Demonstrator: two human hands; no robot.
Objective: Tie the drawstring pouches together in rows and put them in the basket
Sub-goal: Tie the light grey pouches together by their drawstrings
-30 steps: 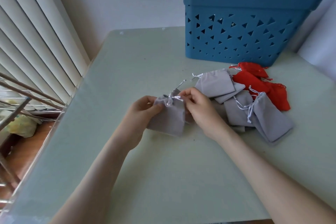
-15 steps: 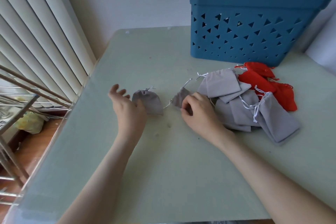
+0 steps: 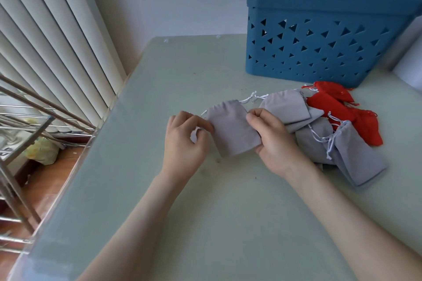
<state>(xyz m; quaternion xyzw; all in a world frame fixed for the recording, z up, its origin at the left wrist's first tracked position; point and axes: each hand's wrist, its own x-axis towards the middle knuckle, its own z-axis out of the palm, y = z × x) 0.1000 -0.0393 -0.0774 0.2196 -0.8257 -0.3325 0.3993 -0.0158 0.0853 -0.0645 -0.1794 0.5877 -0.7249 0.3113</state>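
A grey drawstring pouch (image 3: 230,129) lies mid-table between my hands. My right hand (image 3: 272,140) grips its right edge with thumb on top. My left hand (image 3: 186,141) pinches at its left edge, where another bit of grey pouch shows under the fingers. A white cord runs from the pouch's top to a pile of grey pouches (image 3: 319,134) on the right. Red pouches (image 3: 342,109) lie behind that pile. The blue basket (image 3: 319,52) with triangle holes stands at the back right.
The pale green table (image 3: 205,212) ends at a glass edge on the left, beside vertical blinds (image 3: 45,41) and a metal rack (image 3: 22,121). Wall and curtains close the back.
My left hand has come back from the left and closed on the pouch's edge. My right hand has drawn a flat grey pouch leftward, out between both hands.
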